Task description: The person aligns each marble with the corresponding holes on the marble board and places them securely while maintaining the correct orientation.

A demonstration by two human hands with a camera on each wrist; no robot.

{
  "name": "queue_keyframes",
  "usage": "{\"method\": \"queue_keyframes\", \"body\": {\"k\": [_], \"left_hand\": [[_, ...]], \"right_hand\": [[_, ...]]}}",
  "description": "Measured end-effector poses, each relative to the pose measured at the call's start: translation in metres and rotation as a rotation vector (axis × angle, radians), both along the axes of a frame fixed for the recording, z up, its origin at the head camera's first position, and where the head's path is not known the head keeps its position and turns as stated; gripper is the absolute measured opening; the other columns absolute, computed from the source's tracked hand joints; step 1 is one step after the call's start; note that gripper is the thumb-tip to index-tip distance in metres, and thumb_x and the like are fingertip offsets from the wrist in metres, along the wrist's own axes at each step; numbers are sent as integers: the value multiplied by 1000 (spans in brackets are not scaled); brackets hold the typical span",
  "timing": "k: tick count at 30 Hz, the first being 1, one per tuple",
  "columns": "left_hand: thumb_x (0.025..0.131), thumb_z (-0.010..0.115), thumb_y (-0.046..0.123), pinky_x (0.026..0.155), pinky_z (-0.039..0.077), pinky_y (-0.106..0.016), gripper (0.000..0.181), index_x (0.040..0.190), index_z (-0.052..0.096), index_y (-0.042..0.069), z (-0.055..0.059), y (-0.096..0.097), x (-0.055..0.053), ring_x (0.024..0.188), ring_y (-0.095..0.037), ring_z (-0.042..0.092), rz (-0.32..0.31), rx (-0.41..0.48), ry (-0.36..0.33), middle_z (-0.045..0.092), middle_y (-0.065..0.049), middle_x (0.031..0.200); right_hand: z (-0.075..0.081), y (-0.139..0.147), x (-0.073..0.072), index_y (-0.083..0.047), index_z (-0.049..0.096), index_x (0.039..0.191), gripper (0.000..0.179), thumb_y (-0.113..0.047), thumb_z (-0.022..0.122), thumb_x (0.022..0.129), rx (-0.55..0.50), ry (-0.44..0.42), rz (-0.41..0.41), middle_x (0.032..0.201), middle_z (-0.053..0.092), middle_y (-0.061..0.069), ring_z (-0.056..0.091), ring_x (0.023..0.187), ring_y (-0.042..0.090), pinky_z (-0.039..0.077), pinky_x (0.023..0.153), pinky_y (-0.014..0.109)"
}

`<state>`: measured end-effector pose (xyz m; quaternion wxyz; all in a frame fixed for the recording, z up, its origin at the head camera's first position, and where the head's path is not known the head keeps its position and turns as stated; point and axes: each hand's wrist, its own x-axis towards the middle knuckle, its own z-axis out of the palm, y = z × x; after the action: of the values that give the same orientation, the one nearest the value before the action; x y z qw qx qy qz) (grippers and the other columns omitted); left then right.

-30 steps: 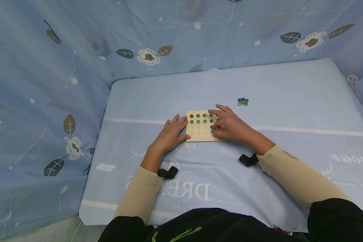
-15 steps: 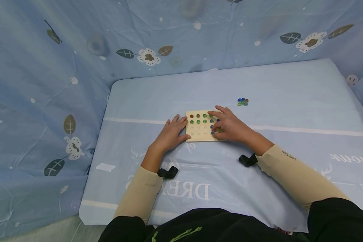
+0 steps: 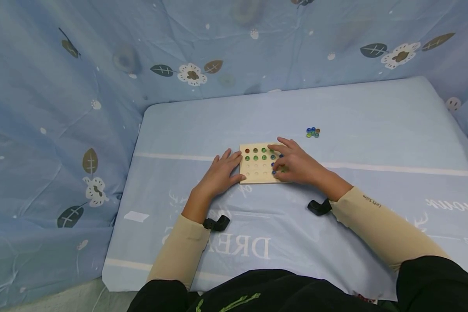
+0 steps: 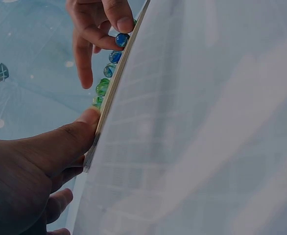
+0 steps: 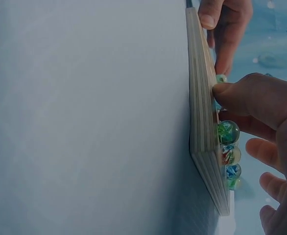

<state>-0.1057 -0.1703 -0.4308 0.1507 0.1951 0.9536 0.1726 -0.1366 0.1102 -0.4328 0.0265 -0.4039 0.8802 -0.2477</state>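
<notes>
A pale wooden board point(image 3: 251, 179) with rows of round hollows lies flat on the table. Glass marbles fill its two far rows, mostly green, with a red marble point(image 3: 247, 151) in the far left corner. My left hand point(image 3: 219, 174) rests at the left edge, fingers spread, its thumb point(image 4: 77, 134) pressing the near corner. Over the right part, my right hand point(image 3: 296, 164) pinches a blue marble point(image 4: 122, 39) between thumb and index finger at the nearest row. Behind it sits another blue marble point(image 3: 273, 164). That hand hides some of the right columns.
Beyond the board to the right, several loose marbles point(image 3: 313, 133) lie in a small cluster. A light blue cloth point(image 3: 281, 242) covers the table, and a patterned curtain point(image 3: 234, 47) hangs along its far side. A white paper strip point(image 3: 136, 216) lies at the left.
The blue marble in my right fingertips has shifted slightly nearer to me, into line with the nearest row. My left hand has stayed in place.
</notes>
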Motion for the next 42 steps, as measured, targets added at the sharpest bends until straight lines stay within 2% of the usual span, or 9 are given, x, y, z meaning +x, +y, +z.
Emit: {"method": "queue_keyframes", "body": {"k": [15, 22, 26, 32, 37, 42], "left_hand": [[90, 56, 49, 118, 9, -48, 73, 150, 28, 17, -2, -1, 0, 146, -22, 6, 1, 9, 14, 21, 4, 156], [91, 56, 49, 118, 9, -48, 72, 150, 28, 18, -2, 1, 0, 146, -22, 6, 0, 13, 15, 22, 4, 156], [90, 56, 49, 117, 9, -49, 72, 150, 28, 18, -1, 1, 0, 146, -22, 6, 4, 13, 15, 22, 4, 156], [90, 56, 50, 118, 9, -48, 74, 150, 28, 17, -1, 1, 0, 146, -22, 6, 0, 7, 20, 21, 4, 156], [90, 56, 50, 118, 9, -48, 74, 150, 27, 17, -2, 0, 0, 146, -22, 6, -2, 9, 20, 21, 4, 156], [90, 56, 49, 117, 9, -49, 74, 150, 27, 16, -2, -1, 1, 146, -22, 5, -8, 15, 21, 20, 4, 157]], "right_hand": [[-1, 0, 0, -21, 74, 83, 8, -27, 76, 77, -2, 3, 6, 146, 40, 11, 17, 141, 40, 15, 112, 59], [2, 4, -4, -23, 74, 85, 10, -28, 76, 77, -54, -92, -21, 149, 36, 7, 9, 144, 33, 15, 113, 57], [11, 9, -9, -20, 74, 87, 11, -26, 76, 78, -70, -101, -68, 149, 36, 7, 9, 145, 31, 18, 112, 56], [22, 22, -25, -17, 74, 90, 14, -26, 75, 79, -54, -125, -180, 149, 36, 5, 8, 145, 28, 20, 110, 60], [25, 41, -38, -13, 73, 96, 21, -27, 73, 81, -8, -148, -290, 151, 33, 5, 4, 146, 25, 19, 111, 60], [23, 65, -51, -6, 73, 99, 27, -27, 72, 83, -8, -156, -412, 151, 32, 10, 4, 146, 28, 17, 112, 59]]}}
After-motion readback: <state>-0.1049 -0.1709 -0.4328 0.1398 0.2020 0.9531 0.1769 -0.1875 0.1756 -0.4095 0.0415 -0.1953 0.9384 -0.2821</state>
